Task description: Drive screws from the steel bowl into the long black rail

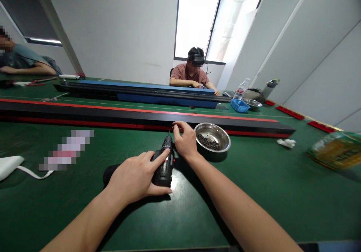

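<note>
A black cordless drill [164, 165] lies on its side on the green table, its thin bit pointing away from me. Wrapped over its body from the left is my left hand [137, 175]. My right hand [184, 139] is closed in a pinch beside the bit's tip, close to the near side of a long black bar with red edges [225, 123]. Whatever sits between those fingertips is too small to make out. Just right of that hand stands a steel bowl [226, 145] holding many small dark pieces that look like screws [208, 142].
Farther back lies a long blue and black bar [169, 98], where a co-worker [187, 73] sits. A blue basket [239, 105], bottle [242, 88] and second bowl [254, 103] stand behind. Crumpled tissue [286, 143] and a yellow bag [335, 150] lie right; a white device with cable [11, 166] left.
</note>
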`<action>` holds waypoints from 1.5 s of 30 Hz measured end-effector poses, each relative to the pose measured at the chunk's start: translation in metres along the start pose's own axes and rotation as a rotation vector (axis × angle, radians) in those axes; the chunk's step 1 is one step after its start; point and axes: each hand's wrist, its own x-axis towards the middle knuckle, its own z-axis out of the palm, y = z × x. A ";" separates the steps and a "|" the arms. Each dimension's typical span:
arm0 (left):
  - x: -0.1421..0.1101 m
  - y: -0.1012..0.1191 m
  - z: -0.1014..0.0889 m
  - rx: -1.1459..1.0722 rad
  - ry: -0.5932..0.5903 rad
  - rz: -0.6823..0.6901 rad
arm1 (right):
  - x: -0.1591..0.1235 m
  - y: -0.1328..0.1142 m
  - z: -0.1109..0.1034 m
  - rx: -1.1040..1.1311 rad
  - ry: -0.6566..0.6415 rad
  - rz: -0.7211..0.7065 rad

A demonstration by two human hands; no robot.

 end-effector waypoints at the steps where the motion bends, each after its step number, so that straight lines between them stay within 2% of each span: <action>1: 0.000 0.000 0.000 -0.001 0.001 0.001 | 0.002 -0.005 -0.009 -0.033 0.004 -0.031; 3: -0.001 0.000 0.000 -0.005 0.010 0.005 | 0.007 -0.011 -0.031 -0.137 0.003 -0.050; 6: -0.001 -0.001 0.001 -0.018 0.023 0.010 | 0.012 -0.006 -0.069 -0.315 -0.010 0.001; 9: -0.001 -0.001 0.001 -0.036 0.021 0.001 | 0.014 0.011 -0.098 -0.436 -0.002 0.117; 12: -0.001 -0.002 0.001 -0.049 0.017 -0.005 | 0.017 0.031 -0.114 -0.367 -0.045 0.306; 14: -0.001 -0.002 0.001 -0.051 0.014 -0.007 | 0.019 0.039 -0.118 -0.267 -0.097 0.401; 17: -0.001 -0.002 0.001 -0.053 0.013 -0.011 | 0.021 0.043 -0.120 -0.227 -0.161 0.422; 21: -0.001 -0.002 0.000 -0.059 -0.001 -0.020 | 0.019 0.039 -0.124 -0.426 -0.220 0.379; 25: -0.001 -0.003 0.001 -0.065 -0.004 -0.020 | 0.013 0.041 -0.124 -0.529 -0.402 0.387; 27: -0.001 -0.003 0.001 -0.058 0.001 -0.022 | 0.011 0.043 -0.123 -0.539 -0.449 0.396; 35: -0.001 -0.002 0.000 -0.057 0.005 -0.023 | 0.013 0.049 -0.119 -0.578 -0.517 0.394; 45: -0.002 -0.002 -0.002 -0.068 0.003 -0.031 | 0.011 0.049 -0.122 -0.555 -0.495 0.317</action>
